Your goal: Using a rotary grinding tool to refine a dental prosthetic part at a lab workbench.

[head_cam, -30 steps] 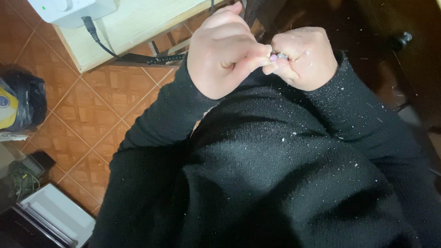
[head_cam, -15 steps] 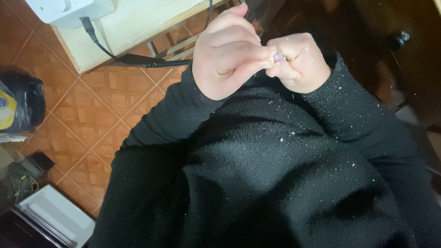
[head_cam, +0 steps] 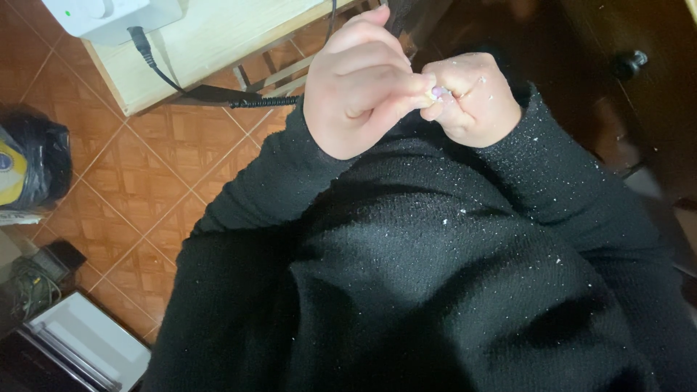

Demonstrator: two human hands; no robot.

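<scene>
My left hand (head_cam: 359, 83) is curled shut around a dark pen-shaped tool (head_cam: 396, 16) that sticks out above the fingers. Its tip is hidden where the hands meet. A black coiled cord (head_cam: 265, 100) runs from behind this hand toward the left. My right hand (head_cam: 475, 98) is a loose fist, dusted with white specks, pressed against my left fingertips. A small lilac spot (head_cam: 438, 91), seemingly a fingernail, shows at the contact point. Both hands hover above my black sweater (head_cam: 435, 276), which is sprinkled with white dust.
A pale wooden table (head_cam: 210, 36) stands at the upper left with a white device (head_cam: 109, 14) and a plugged-in black cable (head_cam: 149, 54). Orange floor tiles (head_cam: 145, 167) lie on the left. A black and yellow bag (head_cam: 33, 163) and a white appliance (head_cam: 80, 341) sit there too.
My right hand has shifted slightly left and up, closing tighter against my left fingers. In the last half second the hands barely moved.
</scene>
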